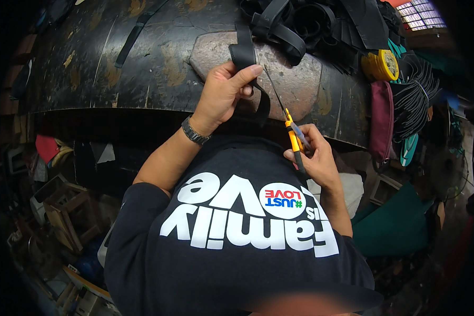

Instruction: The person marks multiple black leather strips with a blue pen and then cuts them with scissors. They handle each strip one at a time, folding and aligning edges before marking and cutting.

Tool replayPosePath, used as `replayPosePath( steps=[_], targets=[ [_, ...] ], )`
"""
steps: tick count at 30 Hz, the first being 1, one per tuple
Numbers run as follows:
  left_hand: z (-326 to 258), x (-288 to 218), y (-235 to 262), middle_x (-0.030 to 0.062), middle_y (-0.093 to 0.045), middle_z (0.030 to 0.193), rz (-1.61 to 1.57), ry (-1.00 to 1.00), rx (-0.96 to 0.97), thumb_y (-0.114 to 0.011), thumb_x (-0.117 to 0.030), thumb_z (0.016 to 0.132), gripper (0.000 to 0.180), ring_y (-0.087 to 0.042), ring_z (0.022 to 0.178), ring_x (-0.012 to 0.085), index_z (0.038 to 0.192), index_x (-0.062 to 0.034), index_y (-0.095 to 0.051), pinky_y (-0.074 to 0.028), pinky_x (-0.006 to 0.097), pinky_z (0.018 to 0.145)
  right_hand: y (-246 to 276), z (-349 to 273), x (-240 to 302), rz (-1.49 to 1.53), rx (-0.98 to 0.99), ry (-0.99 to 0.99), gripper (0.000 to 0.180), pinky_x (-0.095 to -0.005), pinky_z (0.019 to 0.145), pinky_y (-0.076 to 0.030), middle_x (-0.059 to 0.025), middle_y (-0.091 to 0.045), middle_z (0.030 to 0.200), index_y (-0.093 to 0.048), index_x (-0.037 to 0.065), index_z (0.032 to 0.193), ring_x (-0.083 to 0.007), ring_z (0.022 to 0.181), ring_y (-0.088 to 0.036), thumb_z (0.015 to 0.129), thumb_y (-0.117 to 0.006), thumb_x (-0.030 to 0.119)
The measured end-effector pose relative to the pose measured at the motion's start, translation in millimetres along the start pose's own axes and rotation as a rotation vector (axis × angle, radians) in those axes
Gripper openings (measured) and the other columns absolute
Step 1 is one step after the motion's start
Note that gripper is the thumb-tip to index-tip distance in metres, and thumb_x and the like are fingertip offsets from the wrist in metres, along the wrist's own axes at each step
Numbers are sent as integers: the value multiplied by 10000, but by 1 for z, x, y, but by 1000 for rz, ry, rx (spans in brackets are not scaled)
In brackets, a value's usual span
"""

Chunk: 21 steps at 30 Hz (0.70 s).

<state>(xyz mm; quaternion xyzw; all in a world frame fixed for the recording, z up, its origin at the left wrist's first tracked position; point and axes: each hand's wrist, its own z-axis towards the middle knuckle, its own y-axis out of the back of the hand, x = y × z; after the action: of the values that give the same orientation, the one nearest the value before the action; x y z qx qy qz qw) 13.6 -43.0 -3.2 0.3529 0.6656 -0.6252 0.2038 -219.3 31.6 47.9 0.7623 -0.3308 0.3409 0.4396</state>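
My left hand (222, 94) pinches a black strap (243, 52) that hangs down from its fingers over the worn dark workbench (142, 68). On its wrist sits a metal watch (195, 131). My right hand (313, 158) grips scissors with yellow handles (292, 134). Their thin blades point up toward the strap, with the tip right beside my left thumb. A flat stone slab (300, 84) lies on the bench under both hands.
A heap of black straps and cut pieces (321, 23) fills the bench's far side. A yellow tape roll (380, 64), a maroon pouch (382, 121) and a bundle of black cords (416, 95) lie at right. Wooden crates (68, 210) and clutter sit lower left.
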Motion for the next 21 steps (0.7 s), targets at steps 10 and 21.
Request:
replayPosePath(
  steps=[10,21],
  targets=[
    [-2,1,-3,14,-650,850,42,-36,-5,-637,-128,895,159,-578,661,71,1019,-30,-658,-477,188,610,-6,2,-3,61,-29,30,458,-228,622,-360,-13,-508,789,-547,49,1006,-97,688,-462,685,-812,242],
    [1,5,0,37,-670,811,283,-170,17,-681,-78,849,110,-633,666,80,942,-20,-666,-529,198,611,-7,1,5,16,-75,54,395,-221,616,-402,-42,-542,728,-544,15,924,-97,663,-487,689,-808,191]
  ],
)
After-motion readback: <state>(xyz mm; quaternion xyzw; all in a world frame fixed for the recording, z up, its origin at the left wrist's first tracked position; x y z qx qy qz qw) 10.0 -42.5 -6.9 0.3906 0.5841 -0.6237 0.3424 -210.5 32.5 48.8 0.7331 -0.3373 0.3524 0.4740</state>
